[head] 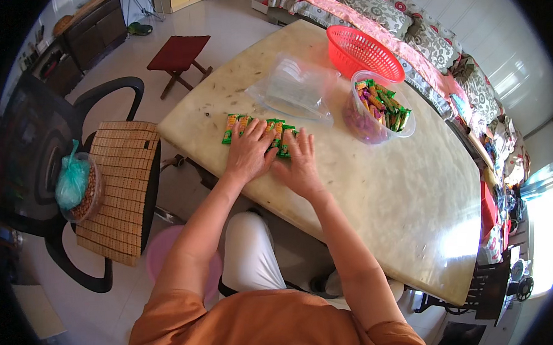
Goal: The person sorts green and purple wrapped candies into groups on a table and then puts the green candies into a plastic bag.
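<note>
Several small green-and-orange snack packets (pixel 231 126) lie side by side in a row near the table's front edge. My left hand (pixel 250 151) rests over the middle of the row with its fingers spread, covering some packets. At the row's right end, my right hand (pixel 299 164) has its fingers apart over or against the last packets (pixel 288 134). Neither hand grips anything. Beyond the hands lies a clear plastic zip bag (pixel 296 90), flat on the table. To its right stands a clear round plastic tub (pixel 366 117) of green and purple wrapped snacks (pixel 383 102).
A red plastic basket (pixel 364 53) sits behind the tub on the marble-patterned table (pixel 379 205). At left, a chair with a bamboo mat (pixel 124 179) holds a tub of nuts (pixel 92 199) and a teal plastic bag (pixel 73 181). A red folding stool (pixel 178 53) stands beyond.
</note>
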Motion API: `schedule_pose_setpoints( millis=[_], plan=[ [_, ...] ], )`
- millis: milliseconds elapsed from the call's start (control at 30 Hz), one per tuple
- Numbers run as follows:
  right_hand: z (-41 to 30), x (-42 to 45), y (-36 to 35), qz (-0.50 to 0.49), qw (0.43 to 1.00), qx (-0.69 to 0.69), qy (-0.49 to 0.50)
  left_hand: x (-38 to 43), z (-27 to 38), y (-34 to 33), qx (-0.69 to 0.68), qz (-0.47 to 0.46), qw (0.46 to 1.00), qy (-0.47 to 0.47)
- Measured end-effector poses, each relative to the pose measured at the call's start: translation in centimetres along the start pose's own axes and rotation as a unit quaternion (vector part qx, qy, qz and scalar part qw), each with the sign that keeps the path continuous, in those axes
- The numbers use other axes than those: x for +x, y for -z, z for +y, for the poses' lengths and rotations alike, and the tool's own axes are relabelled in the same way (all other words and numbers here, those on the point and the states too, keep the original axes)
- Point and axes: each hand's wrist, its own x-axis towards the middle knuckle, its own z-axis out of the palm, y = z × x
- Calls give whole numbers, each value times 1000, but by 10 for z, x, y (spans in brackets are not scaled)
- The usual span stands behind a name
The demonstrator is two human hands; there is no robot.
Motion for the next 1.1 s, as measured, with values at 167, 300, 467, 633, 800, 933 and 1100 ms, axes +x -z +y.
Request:
schedule_pose_setpoints(
  millis=[167, 300, 467, 633, 800, 933, 1100],
  plan=[
    [58, -40, 35, 29, 992, -38, -116, -2, -4, -6, -12, 36, 999, -9],
    [72, -64, 69, -49, 953, -159, -252, 1, -7, -3, -21, 57, 998, -29],
    [64, -70, 77, -41, 942, -195, -269, 41, -8, 0, -65, 85, 991, -76],
    [63, -69, 79, -40, 943, -183, -275, 85, -3, -19, 48, -177, 979, -85],
    [63, -68, 80, -36, 945, -182, -269, 100, -10, -57, 30, -79, 995, -61],
    [64, -69, 79, -34, 945, -175, -275, 115, -6, -80, 42, -15, 997, -64],
    [66, -68, 80, -33, 945, -167, -279, 147, -2, -98, 23, 4, 998, -59]
  ],
)
